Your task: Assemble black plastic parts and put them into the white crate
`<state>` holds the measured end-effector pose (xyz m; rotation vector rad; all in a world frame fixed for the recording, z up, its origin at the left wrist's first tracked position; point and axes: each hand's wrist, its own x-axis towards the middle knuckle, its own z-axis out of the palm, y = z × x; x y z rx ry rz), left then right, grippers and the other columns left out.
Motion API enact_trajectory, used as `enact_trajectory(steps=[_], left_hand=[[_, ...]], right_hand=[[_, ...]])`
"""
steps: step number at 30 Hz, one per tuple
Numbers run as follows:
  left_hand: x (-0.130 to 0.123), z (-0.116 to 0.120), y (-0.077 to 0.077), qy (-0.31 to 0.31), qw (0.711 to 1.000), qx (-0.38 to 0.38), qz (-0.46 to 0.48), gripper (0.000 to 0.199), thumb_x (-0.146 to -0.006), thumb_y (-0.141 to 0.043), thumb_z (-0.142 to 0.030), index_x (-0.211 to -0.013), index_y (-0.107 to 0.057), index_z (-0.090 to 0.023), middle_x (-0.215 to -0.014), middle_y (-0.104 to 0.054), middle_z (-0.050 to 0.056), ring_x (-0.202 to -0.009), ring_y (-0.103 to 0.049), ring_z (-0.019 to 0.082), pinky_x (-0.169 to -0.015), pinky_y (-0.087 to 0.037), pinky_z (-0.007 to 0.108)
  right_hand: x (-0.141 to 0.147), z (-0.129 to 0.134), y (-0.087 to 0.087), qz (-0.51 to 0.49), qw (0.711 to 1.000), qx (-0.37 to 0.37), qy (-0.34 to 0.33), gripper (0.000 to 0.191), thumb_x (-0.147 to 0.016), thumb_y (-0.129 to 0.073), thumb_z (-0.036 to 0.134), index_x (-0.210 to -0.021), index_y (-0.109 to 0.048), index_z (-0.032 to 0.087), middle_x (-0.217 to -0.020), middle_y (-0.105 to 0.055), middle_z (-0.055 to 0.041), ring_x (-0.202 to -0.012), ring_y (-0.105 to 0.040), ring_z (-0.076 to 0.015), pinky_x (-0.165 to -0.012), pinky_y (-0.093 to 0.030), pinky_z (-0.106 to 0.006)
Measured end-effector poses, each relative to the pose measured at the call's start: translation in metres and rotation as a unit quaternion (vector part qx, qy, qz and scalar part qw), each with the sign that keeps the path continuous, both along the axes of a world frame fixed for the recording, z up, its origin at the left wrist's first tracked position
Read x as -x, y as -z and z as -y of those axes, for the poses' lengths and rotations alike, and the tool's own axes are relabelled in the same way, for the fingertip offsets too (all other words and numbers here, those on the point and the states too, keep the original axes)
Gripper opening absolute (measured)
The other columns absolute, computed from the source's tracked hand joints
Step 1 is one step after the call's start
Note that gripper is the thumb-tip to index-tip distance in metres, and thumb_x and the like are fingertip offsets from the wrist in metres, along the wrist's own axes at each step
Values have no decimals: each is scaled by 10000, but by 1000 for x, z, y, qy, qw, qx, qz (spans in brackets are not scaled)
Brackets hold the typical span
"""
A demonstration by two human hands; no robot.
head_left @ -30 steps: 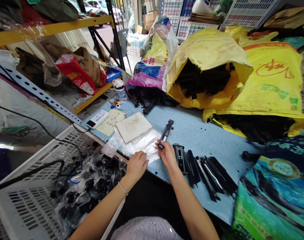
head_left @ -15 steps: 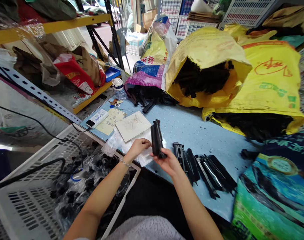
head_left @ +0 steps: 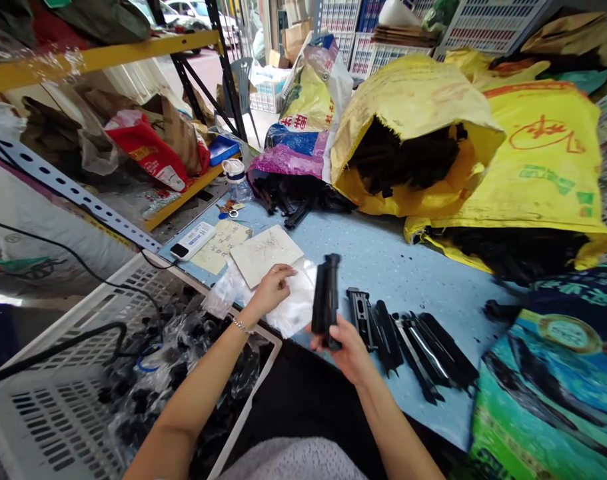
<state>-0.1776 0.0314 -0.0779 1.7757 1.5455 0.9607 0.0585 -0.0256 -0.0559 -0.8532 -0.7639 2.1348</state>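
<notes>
My right hand (head_left: 350, 347) grips the lower end of a bundle of long black plastic parts (head_left: 326, 297), held upright over the table's front edge and slightly blurred. My left hand (head_left: 273, 291) hovers over clear plastic bags (head_left: 288, 310) beside a whitish square pad (head_left: 266, 253). Its fingers are loosely bent and apart, with nothing visible in them. Right of the bundle, a slotted black piece (head_left: 360, 317) lies on the blue table (head_left: 383, 257), alongside several long black strips (head_left: 446, 347) and a shiny metallic-looking strip (head_left: 427, 347).
Open yellow sacks (head_left: 423, 87) with black pieces stand at the back; a purple sack (head_left: 293, 157) adjoins them. A green-blue bag (head_left: 558, 380) is at right. Left below sits a white crate (head_left: 58, 400) of bagged parts. A white device (head_left: 196, 239) and a bottle (head_left: 237, 180) stand left.
My right hand has moved the black bundle slightly right and down. My left hand has drawn away from it to the left, over the plastic bags.
</notes>
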Motion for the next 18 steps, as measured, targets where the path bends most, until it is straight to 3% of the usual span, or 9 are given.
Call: enact_trajectory(steps=[2, 3, 6, 9, 11, 13, 16, 18], left_hand=[[6, 2, -6, 34, 999, -10, 11, 556, -725, -480, 12, -1240, -599, -161, -1320, -529, 129, -976, -641, 180, -787, -554, 288], [7, 6, -10, 47, 999, -19, 4, 595, -737, -466, 16, -1291, -566, -174, -1358, -511, 129, -1100, -609, 206, -854, -547, 307], [-2, 31, -25, 105, 994, -29, -31, 701, -780, -416, 22, -1438, -423, -222, -1483, -420, 110, -1347, -446, 231, -1054, -462, 372], [-28, 64, -37, 209, 976, -33, -45, 772, -797, -401, 25, -1502, -306, -273, -1538, -364, 73, -1409, -371, 222, -1142, -383, 400], [-42, 84, -45, 251, 966, -40, -50, 797, -791, -405, 31, -1515, -273, -272, -1545, -353, 81, -1412, -367, 222, -1155, -370, 410], [-44, 103, -57, 249, 965, -50, -62, 758, -803, -448, 4, -1501, -307, -258, -1510, -399, 106, -1378, -414, 227, -1138, -393, 417], [-20, 138, -85, 217, 970, -21, -104, 529, -868, -502, -92, -1362, -499, -281, -1308, -592, 78, -1213, -560, 205, -1060, -460, 378], [13, 166, -95, 199, 966, 61, -150, 389, -905, -474, -132, -1232, -597, -301, -1172, -659, 46, -1098, -616, 184, -976, -492, 317]], right_hand=[[-3, 2, 6, -68, 987, 97, -108, 386, -793, -620, 433, -964, -664, 90, -837, -714, -129, -594, -624, -137, -510, -468, -217], [-3, 0, 10, -93, 977, 142, -132, 423, -789, -605, 463, -953, -663, 78, -791, -704, -123, -558, -596, -120, -475, -452, -199], [6, -9, 21, -111, 972, 181, -100, 476, -782, -584, 524, -969, -650, 91, -735, -674, -85, -516, -531, -98, -425, -428, -182], [20, -4, 16, 31, 997, 55, -32, 407, -800, -594, 509, -970, -637, 142, -759, -666, -61, -580, -567, -136, -483, -478, -230], [26, 10, 4, 162, 983, -81, -4, 378, -803, -636, 442, -1067, -622, 172, -879, -678, -61, -726, -623, -178, -604, -528, -278], [24, 27, -12, 222, 955, -195, -38, 496, -799, -675, 382, -1244, -550, 199, -1021, -670, -64, -867, -637, -202, -729, -542, -314], [2, 41, -34, 204, 917, -291, -182, 543, -842, -657, 389, -1334, -503, 219, -1095, -666, -67, -923, -648, -201, -807, -539, -331], [-21, 37, -41, 303, 871, -344, -177, 404, -913, -564, 414, -1268, -571, 220, -1104, -664, -81, -957, -647, -216, -847, -528, -355]])
